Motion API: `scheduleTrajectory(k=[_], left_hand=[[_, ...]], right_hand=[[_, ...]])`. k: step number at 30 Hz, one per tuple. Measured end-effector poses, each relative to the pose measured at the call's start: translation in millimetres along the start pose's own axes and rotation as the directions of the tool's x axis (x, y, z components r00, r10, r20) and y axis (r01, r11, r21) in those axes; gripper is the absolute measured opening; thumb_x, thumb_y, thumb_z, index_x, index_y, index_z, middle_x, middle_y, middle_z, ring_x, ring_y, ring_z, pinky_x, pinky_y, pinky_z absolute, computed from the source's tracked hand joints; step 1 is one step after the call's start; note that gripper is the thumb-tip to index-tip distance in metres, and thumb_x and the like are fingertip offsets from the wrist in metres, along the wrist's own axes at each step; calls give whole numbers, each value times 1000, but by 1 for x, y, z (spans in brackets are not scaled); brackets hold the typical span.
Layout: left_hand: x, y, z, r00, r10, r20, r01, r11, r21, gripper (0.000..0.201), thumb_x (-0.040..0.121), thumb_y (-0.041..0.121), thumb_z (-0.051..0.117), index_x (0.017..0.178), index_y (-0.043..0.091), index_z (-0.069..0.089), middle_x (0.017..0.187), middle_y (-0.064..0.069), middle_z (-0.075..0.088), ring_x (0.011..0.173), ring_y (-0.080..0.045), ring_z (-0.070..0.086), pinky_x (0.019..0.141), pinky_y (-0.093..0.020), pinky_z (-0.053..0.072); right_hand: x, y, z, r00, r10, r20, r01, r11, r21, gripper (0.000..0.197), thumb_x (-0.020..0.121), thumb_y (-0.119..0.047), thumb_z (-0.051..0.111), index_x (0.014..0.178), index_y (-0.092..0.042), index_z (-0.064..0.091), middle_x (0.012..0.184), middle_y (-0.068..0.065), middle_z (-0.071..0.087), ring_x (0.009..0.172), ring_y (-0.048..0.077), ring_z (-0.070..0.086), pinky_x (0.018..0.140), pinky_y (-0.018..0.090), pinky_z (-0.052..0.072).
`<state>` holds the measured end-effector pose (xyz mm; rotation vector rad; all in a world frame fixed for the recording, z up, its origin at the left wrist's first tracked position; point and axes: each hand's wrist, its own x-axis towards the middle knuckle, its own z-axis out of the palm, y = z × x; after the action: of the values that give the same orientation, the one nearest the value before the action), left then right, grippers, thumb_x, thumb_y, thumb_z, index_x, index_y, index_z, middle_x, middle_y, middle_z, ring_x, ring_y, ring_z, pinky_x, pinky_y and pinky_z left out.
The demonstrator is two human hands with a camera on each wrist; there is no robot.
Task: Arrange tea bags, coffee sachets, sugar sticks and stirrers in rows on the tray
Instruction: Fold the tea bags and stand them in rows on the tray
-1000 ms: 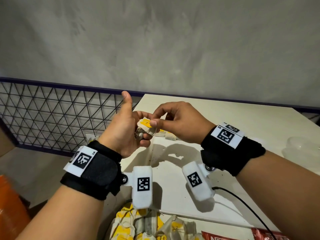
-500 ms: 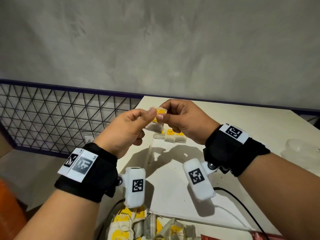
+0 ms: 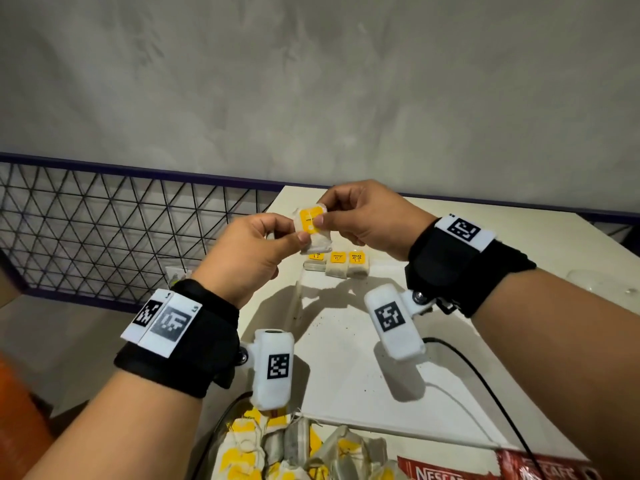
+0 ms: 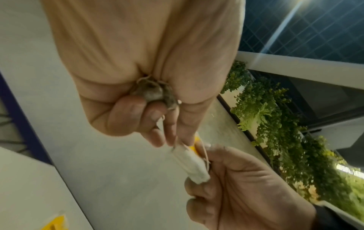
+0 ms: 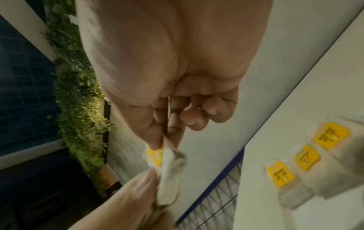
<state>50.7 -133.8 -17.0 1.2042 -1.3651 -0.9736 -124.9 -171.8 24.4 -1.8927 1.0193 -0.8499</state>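
A tea bag (image 3: pixel 312 226) with a yellow tag is held up in the air between both hands. My left hand (image 3: pixel 296 233) pinches its lower left side, and my right hand (image 3: pixel 322 212) pinches its top edge beside the tag. In the left wrist view a second, crumpled tea bag (image 4: pixel 155 93) sits tucked under the curled fingers of the left hand. Three tea bags (image 3: pixel 336 264) lie side by side at the far end of the white tray (image 3: pixel 346 358), just below the hands. In the right wrist view the held bag (image 5: pixel 169 165) hangs edge-on, left of that row (image 5: pixel 305 157).
A loose heap of tea bags (image 3: pixel 294 452) and red coffee sachets (image 3: pixel 450 474) lie in front of the tray's near edge. A black cable (image 3: pixel 485 379) crosses the tray on the right. A wire mesh railing (image 3: pixel 121 230) stands left of the table, and a clear plastic item (image 3: pixel 606 282) lies far right.
Both hands rose and carried the tea bag up. The left thumb, raised before, now pinches the bag, and the yellow tag has turned to face me.
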Motion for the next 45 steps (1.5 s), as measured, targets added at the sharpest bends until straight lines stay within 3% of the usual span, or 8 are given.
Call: scheduleTrajectory(k=[3,12,20,29,33,36,39,45], left_hand=[[2,-1,-8,996,-13,-85,16,999,43,12,86,17,71,75,20,69,60,11,48,52,-10,36,51,-26,33],[2,3,-16,994,11,-109,-3,998,70,9,86,22,72,78,19,68,62,10,46,54,-11,38,54,-27,36],[1,6,-17,994,17,-107,-9,997,78,9,85,25,72,80,18,68,64,9,48,55,-11,40,53,-27,37],[1,7,-17,995,8,-97,0,997,81,11,85,25,72,78,18,67,68,6,47,53,-11,37,53,-27,35],[1,7,-16,996,5,-93,3,997,80,12,84,25,73,76,19,67,68,6,47,52,-11,37,52,-27,34],[1,7,-15,996,4,-84,2,997,73,12,84,25,73,76,19,66,69,5,47,53,-12,36,53,-27,33],[1,7,-16,996,-3,-87,8,998,64,12,84,24,73,75,20,66,68,7,47,53,-12,36,52,-27,33],[1,7,-16,997,-12,-75,17,998,67,13,84,26,73,74,21,67,70,6,46,52,-12,35,53,-28,33]], right_hand=[[16,13,-8,991,130,-34,-133,985,-108,13,82,-6,68,74,-14,62,65,3,62,44,13,35,45,22,28],[44,61,-3,944,325,-50,-320,870,-376,9,80,-20,73,82,-20,65,64,-3,61,53,13,48,49,23,38],[60,76,17,945,327,-20,-297,829,-474,15,83,-22,74,89,-14,63,61,-6,53,58,12,47,53,23,37],[73,87,20,934,342,-101,-335,744,-578,16,81,-31,75,85,-20,64,85,-2,62,86,19,57,71,26,41],[74,88,22,928,351,-125,-340,658,-672,30,82,-38,71,93,-9,68,97,5,68,95,26,62,79,32,51],[70,84,20,957,257,-136,-277,667,-692,25,81,-32,73,95,-12,65,96,1,64,93,22,59,68,26,46],[64,76,17,979,197,-50,-181,733,-656,16,78,-25,76,89,-16,69,82,-8,60,82,15,55,59,20,39],[64,73,25,957,284,55,-134,604,-786,32,69,-33,83,96,-22,69,95,-6,65,88,17,61,76,28,50]])
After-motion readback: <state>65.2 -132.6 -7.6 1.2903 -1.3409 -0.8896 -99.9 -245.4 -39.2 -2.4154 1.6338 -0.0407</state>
